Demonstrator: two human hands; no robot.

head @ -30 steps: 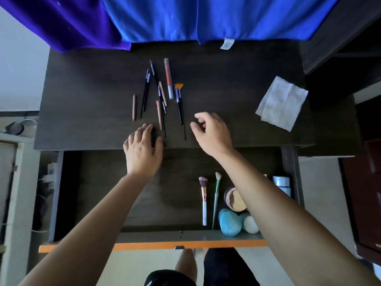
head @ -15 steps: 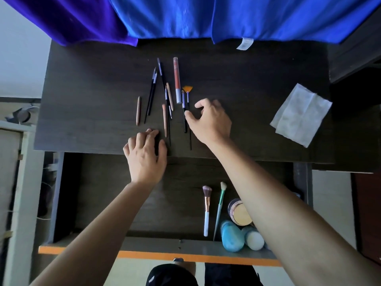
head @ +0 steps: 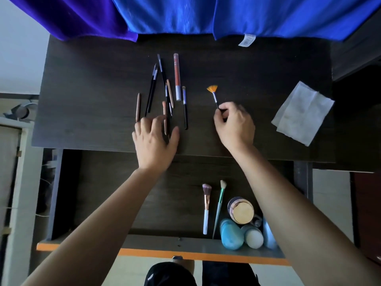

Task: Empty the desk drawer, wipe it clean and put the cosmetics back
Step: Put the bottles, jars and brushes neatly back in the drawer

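Observation:
The dark desk drawer [head: 123, 193] is pulled out below the desk top. At its right end lie a white-handled brush [head: 206, 207], a green-handled brush [head: 219, 207], a round jar [head: 241, 210] and two blue sponges [head: 232, 234]. On the desk top [head: 92, 69] lie several pencils and thin brushes [head: 165, 93] and an orange tube [head: 176, 77]. My right hand [head: 234, 124] pinches the handle of an orange fan brush [head: 213, 92], to the right of the group. My left hand [head: 154, 139] rests flat on the desk, fingers touching the lower ends of the pencils.
A white wipe [head: 303, 112] lies at the desk's right end. Blue and purple cloth [head: 185, 15] hangs over the desk's back edge. The drawer front has an orange edge [head: 144, 251]. Dark furniture [head: 358, 54] stands to the right, a white wall to the left.
My right hand has taken hold of the orange fan brush and drawn it to the right, away from the other pencils. My left hand has slid slightly forward onto the pencil ends.

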